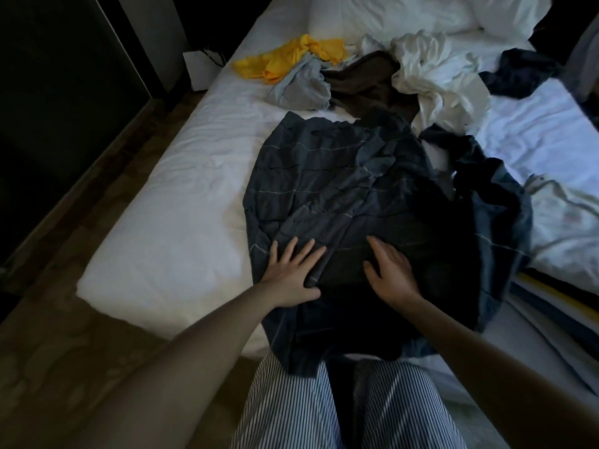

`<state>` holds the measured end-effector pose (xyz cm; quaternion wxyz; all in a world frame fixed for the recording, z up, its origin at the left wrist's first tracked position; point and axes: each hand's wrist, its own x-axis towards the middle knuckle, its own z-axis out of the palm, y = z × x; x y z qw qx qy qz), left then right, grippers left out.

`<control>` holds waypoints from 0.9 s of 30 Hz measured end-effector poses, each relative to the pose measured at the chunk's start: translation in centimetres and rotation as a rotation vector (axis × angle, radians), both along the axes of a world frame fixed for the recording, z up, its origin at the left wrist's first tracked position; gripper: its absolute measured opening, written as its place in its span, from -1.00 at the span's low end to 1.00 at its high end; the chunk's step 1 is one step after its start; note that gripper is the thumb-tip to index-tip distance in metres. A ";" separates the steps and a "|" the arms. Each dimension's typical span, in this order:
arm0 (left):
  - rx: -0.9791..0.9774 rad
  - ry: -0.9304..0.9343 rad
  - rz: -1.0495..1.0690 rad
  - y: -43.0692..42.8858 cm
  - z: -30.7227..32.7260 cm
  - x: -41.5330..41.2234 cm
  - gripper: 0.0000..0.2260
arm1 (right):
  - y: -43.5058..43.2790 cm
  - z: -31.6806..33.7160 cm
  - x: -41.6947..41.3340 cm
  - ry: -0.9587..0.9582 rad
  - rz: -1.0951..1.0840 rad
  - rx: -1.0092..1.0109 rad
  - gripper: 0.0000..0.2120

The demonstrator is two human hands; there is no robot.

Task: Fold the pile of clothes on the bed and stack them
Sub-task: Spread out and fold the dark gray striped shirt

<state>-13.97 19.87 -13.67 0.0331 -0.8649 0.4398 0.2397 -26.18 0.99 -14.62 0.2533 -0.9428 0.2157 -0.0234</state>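
With left hand (pixel 291 273) and right hand (pixel 390 275) flat, grasping nothing, smooth dark striped shirt (pixel 324 176) outward before folding.

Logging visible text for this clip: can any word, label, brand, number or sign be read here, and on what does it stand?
None: no text can be read anywhere in this picture.
The striped shirt shows only thin lines, no label.
The yellow garment, the white garment and the bed sheet are plain.
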 end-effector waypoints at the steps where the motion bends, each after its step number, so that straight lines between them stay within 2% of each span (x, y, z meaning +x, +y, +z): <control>1: 0.037 0.011 0.035 0.5 0.3 -0.5 -0.25 | 0.4 0.1 -0.9 0.041 0.037 -0.018 -0.49; 5: 0.124 -0.005 0.072 1.8 1.5 -2.2 -0.28 | 1.5 0.5 -4.1 0.244 0.153 -0.086 -0.47; 8: 0.195 0.058 0.060 3.3 2.4 -2.7 -0.29 | 1.3 1.4 -5.6 0.260 0.172 -0.026 -0.46; 10: 0.211 0.137 0.099 3.8 3.3 -2.6 -0.33 | 1.1 2.2 -6.2 0.194 0.144 0.013 -0.48; 13: 0.028 0.163 0.209 2.0 5.0 -2.2 -0.47 | 0.6 3.9 -6.8 0.047 0.036 -0.011 -0.51; 15: -0.130 0.183 0.267 -0.6 6.2 -2.2 -0.53 | -0.3 5.0 -7.5 -0.014 0.011 -0.158 -0.53; 17: -0.195 0.248 0.281 -3.9 7.3 -2.8 -0.54 | -1.5 5.9 -8.3 -0.049 -0.023 -0.267 -0.53; 21: -0.350 0.295 0.287 -11.2 8.9 -4.7 -0.59 | -3.5 7.1 -9.8 0.036 -0.102 -0.337 -0.57; 25: -0.623 0.334 0.328 -18.9 10.9 -7.7 -0.70 | -5.1 8.0 -10.8 0.098 -0.040 -0.377 -0.59; 27: -0.730 0.433 0.343 -22.6 11.8 -9.5 -0.74 | -5.9 7.9 -11.6 0.127 -0.005 -0.344 -0.58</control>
